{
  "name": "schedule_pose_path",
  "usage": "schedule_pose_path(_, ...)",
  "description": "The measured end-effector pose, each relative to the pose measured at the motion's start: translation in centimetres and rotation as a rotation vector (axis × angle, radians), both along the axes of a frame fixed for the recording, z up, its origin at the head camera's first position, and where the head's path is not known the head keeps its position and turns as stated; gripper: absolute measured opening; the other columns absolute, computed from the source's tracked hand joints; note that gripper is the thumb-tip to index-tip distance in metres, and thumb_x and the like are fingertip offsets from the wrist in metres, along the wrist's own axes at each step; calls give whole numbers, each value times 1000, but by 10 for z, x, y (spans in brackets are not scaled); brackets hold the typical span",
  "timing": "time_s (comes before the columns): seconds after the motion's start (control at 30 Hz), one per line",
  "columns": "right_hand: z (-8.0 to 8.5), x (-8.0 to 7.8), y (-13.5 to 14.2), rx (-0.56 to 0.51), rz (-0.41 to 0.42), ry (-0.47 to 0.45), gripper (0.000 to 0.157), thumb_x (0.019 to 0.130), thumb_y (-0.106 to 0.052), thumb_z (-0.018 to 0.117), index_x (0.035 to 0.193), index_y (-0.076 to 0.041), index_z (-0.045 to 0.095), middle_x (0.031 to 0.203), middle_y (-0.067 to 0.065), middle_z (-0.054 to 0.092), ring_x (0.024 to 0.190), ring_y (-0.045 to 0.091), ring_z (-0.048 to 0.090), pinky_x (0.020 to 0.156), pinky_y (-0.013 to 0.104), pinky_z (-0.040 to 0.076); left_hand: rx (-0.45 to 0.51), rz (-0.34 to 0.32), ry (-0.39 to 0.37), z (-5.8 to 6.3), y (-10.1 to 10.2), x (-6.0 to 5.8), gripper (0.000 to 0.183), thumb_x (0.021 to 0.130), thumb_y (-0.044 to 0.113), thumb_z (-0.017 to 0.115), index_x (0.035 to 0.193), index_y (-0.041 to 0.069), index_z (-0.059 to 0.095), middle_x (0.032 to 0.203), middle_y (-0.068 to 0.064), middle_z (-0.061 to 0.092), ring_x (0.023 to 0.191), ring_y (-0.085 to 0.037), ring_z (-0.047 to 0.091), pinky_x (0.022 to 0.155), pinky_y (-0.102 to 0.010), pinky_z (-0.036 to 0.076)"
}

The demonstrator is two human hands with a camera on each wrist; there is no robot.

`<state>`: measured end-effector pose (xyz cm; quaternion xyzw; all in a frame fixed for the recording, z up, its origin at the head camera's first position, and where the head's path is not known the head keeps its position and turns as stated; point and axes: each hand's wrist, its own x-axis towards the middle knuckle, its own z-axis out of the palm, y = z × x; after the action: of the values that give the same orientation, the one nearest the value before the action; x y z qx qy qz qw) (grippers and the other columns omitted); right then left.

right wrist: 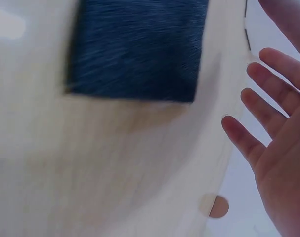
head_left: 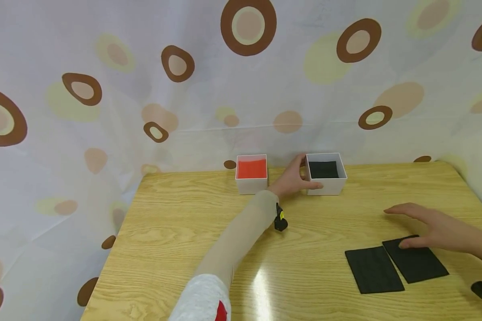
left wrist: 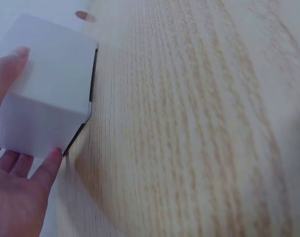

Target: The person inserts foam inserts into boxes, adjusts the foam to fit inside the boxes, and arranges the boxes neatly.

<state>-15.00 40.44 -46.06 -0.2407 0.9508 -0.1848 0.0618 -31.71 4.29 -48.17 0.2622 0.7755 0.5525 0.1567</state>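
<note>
At the back of the table my left hand grips a white box by its left side. The thumb lies across the front wall and the other fingers go behind the corner. Black folded cloth lies inside that box. In the left wrist view the fingers and thumb press on the box's white walls. To the right, my right hand hovers with spread fingers over a square black folded cloth. Another black folded cloth lies beside it. In the right wrist view the hand holds nothing.
Left of the gripped box stands a second white box with red cloth inside. A patterned curtain hangs right behind the wooden table. Both boxes stand near the table's back edge.
</note>
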Motion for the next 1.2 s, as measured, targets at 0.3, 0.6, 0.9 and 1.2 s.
schedule_pose_path(0.3, -17, 34, 30, -45, 37, 25, 93, 72, -31, 95, 152, -16, 50, 152, -33, 28, 129, -31, 11, 86, 9, 34, -30, 2, 1, 2, -2, 1, 88, 81, 23, 92, 149, 16, 36, 139, 4, 46, 128, -10, 46, 103, -24, 50)
schedule_pose_path(0.6, -37, 52, 47, -214, 269, 108, 127, 56, -21, 100, 158, 8, 30, 168, -27, 12, 148, -18, 6, 106, -1, 9, -27, -18, 13, 1, -1, -2, 86, 82, 23, 92, 147, 16, 37, 138, 5, 47, 126, -8, 48, 102, -20, 48)
schedule_pose_path(0.9, -48, 58, 49, -97, 257, 199, 134, 50, -43, 100, 158, 3, 35, 166, -31, 12, 144, -23, 10, 104, -3, 11, -50, -13, 11, -3, 0, -3, 88, 81, 25, 93, 147, 17, 36, 136, 5, 46, 128, -10, 46, 99, -20, 50)
schedule_pose_path(1.2, -48, 52, 49, -86, 260, 284, 135, 44, -30, 104, 157, 2, 38, 164, -32, 14, 142, -23, 14, 101, -3, 11, -43, -10, 20, -3, 0, -4, 87, 81, 25, 93, 147, 18, 36, 135, 4, 45, 129, -10, 45, 98, -20, 50)
